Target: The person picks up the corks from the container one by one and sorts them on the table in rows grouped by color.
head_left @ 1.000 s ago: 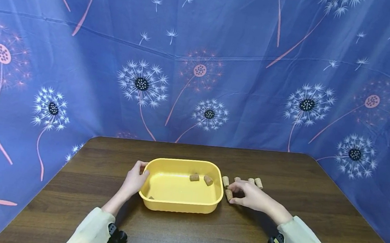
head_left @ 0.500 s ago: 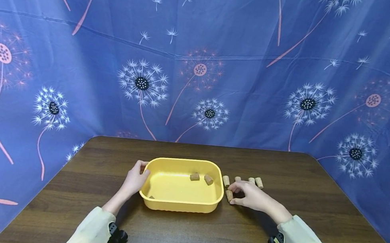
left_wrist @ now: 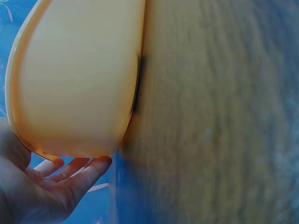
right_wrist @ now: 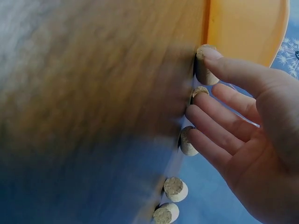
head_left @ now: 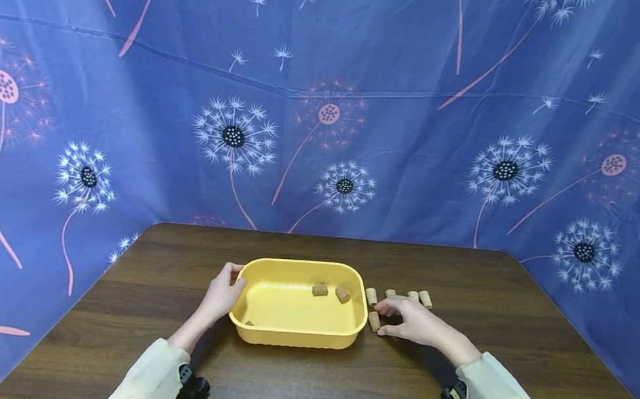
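Cork piece (head_left: pixel 374 322) just left of my right hand (head_left: pixel 415 321), right of frame centre.
Thumb and fingers parted, holding nothing; my left hand (head_left: pixel 222 292) pinches the yellow tray (head_left: pixel 292 339).

The left hand (head_left: pixel 222 291) and right hand (head_left: pixel 415 322) are well apart, right thumb parted from its fingers.
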